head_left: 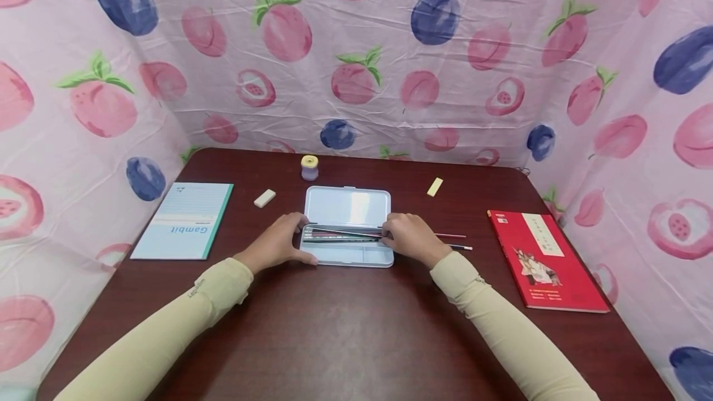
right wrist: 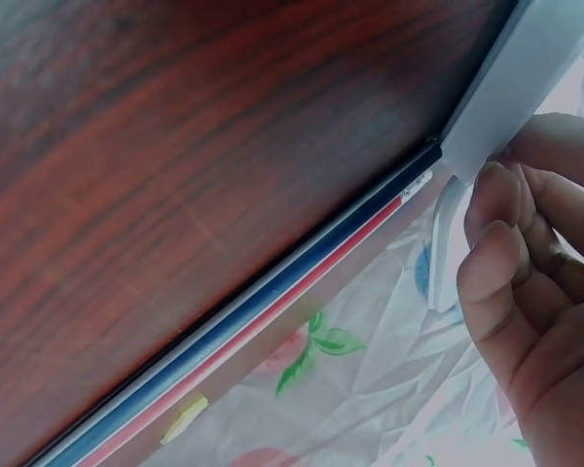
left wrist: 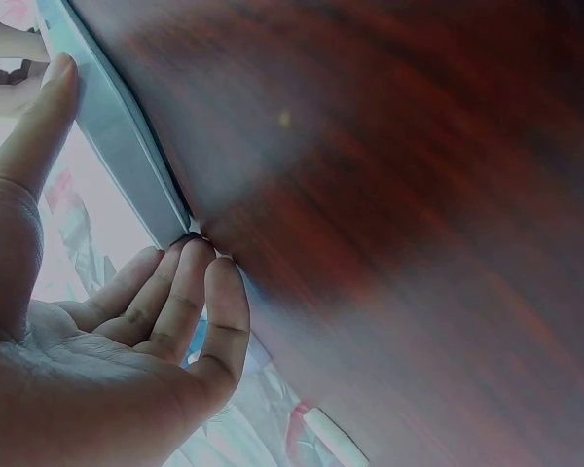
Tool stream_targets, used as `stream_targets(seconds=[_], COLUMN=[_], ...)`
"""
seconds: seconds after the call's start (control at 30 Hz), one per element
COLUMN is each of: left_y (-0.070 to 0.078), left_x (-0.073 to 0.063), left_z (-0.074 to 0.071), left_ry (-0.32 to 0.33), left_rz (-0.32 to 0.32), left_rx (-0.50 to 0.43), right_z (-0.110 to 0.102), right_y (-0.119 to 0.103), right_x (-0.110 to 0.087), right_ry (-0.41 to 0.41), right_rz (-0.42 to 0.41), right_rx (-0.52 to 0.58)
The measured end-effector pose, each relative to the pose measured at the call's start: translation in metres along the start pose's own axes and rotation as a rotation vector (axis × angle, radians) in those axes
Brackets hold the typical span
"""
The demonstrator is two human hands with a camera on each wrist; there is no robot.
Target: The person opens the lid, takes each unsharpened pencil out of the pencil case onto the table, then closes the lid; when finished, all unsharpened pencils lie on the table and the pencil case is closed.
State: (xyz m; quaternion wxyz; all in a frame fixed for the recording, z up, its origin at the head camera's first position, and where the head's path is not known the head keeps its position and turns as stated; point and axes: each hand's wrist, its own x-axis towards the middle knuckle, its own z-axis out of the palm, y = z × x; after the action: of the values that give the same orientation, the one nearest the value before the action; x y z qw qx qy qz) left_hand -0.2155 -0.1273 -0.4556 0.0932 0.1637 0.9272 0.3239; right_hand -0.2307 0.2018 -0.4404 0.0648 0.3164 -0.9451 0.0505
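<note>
A pale blue pencil case [head_left: 334, 255] lies open on the table, its lid folded back. Several pencils [head_left: 340, 235] lie lengthwise inside it, fanned slightly and running toward the right hand. The left hand [head_left: 283, 240] grips the case's left end, thumb along the front wall and fingers by the far corner. At the right end, the right hand [head_left: 409, 234] has its fingertips inside the rim, pinching a pencil's end; the fingers partly hide it. A red pencil [right wrist: 321, 268] and a blue pencil [right wrist: 273, 292] lie on the table beside the case, under the right hand.
A white eraser [head_left: 264, 198] and a yellow-topped lilac container [head_left: 309, 167] sit beyond the case, left of centre. Back right is a small yellow block [head_left: 435, 187]. A light blue notebook [head_left: 184, 221] lies left, a red book [head_left: 546, 262] right. Fruit-print curtains [head_left: 356, 67] enclose the table.
</note>
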Motion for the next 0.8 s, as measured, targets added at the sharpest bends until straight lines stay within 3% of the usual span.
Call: stream_targets(seconds=[0.8], left_y=[0.003], left_x=[-0.001], left_z=[0.0], left_ry=[0.004], left_rz=[0.001], left_rx=[0.006], right_z=[-0.003], right_y=[0.007], right_x=[-0.016], right_ry=[0.083], right_rz=[0.015], right_rx=[0.043])
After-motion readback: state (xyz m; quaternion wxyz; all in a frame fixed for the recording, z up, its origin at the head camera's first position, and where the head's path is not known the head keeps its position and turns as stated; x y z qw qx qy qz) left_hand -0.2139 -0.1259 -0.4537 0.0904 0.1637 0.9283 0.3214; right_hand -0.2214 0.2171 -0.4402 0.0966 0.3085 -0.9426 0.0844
